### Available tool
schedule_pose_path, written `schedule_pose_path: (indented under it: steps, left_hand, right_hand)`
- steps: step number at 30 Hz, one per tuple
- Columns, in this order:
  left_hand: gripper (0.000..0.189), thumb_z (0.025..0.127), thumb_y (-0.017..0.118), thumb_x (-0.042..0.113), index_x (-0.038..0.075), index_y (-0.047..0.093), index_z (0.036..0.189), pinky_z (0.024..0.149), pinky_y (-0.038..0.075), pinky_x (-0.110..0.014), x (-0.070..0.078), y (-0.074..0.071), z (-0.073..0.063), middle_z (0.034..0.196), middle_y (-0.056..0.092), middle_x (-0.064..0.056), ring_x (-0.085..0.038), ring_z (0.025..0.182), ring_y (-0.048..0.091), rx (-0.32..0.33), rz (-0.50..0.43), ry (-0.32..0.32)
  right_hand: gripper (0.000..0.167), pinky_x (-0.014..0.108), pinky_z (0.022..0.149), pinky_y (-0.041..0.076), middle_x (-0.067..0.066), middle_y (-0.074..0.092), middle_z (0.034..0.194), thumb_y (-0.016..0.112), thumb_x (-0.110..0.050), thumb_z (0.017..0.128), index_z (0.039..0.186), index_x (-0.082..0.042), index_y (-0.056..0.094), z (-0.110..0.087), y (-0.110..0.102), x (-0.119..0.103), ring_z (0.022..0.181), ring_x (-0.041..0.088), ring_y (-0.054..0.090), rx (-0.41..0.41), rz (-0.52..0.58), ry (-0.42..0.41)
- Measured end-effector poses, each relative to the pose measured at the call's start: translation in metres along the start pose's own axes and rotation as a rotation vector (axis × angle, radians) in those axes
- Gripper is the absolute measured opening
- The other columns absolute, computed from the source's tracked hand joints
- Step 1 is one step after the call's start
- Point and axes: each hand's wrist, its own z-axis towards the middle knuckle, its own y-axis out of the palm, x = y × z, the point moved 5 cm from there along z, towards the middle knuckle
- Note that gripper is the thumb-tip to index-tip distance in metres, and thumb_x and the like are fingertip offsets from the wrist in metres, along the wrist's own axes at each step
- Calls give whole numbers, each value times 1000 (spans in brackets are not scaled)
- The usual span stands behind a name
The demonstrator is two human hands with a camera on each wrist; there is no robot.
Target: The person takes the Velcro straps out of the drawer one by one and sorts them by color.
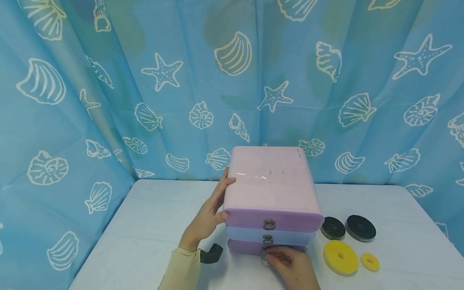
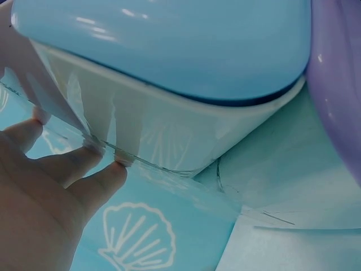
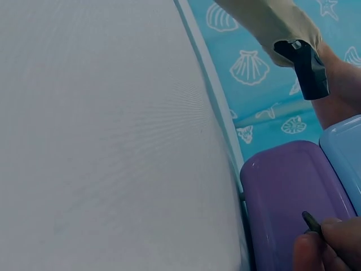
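A small chest of drawers (image 1: 272, 185) with a pale pink top stands on the table, its front toward me. It has a purple top drawer (image 1: 246, 219), a light blue middle drawer (image 1: 243, 234) and a purple bottom drawer (image 3: 287, 186), each with a ring pull. My left hand (image 1: 203, 221) lies along the chest's left side; in the left wrist view its extended fingertips (image 2: 121, 158) touch the clear side wall. Thumb and fingers of my right hand (image 1: 293, 268) pinch the bottom drawer's ring pull (image 3: 310, 220). All three drawers look closed in the head view.
Right of the chest lie two black rolls (image 1: 361, 228), a large yellow roll (image 1: 340, 257) and a small yellow ring (image 1: 370, 262). A black wrist device (image 3: 311, 73) sits at the left sleeve. Behind the white table (image 1: 163, 209) hangs a blue seashell curtain (image 1: 203, 88).
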Motion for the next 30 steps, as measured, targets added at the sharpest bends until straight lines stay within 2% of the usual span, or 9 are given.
schedule_pose_path:
  steps: [9, 23, 30]
  left_hand:
    - [88, 93, 49, 73, 19, 27, 159, 114, 18, -68, 1, 0, 0, 169, -5, 2, -30, 154, 4, -2, 3, 1]
    - [89, 92, 49, 74, 20, 27, 159, 113, 19, -70, 2, 0, 1, 169, -4, 3, -30, 154, 4, 7, 12, 0]
    - [89, 93, 48, 73, 18, 26, 159, 113, 19, -69, 2, 1, 1, 169, -5, 2, -31, 154, 4, -5, 5, 5]
  right_hand:
    - [15, 20, 69, 55, -3, 75, 90, 82, -24, 85, 94, -13, 77, -3, 1, 1, 79, 10, 69, -20, -32, 84]
    - [10, 22, 64, 55, -2, 75, 81, 82, -13, 83, 90, -9, 77, -12, 2, -6, 71, 10, 69, -9, -43, 60]
    - [13, 21, 59, 51, -5, 73, 82, 82, -19, 83, 93, -11, 78, -19, 1, -5, 67, 11, 60, -30, -147, 118]
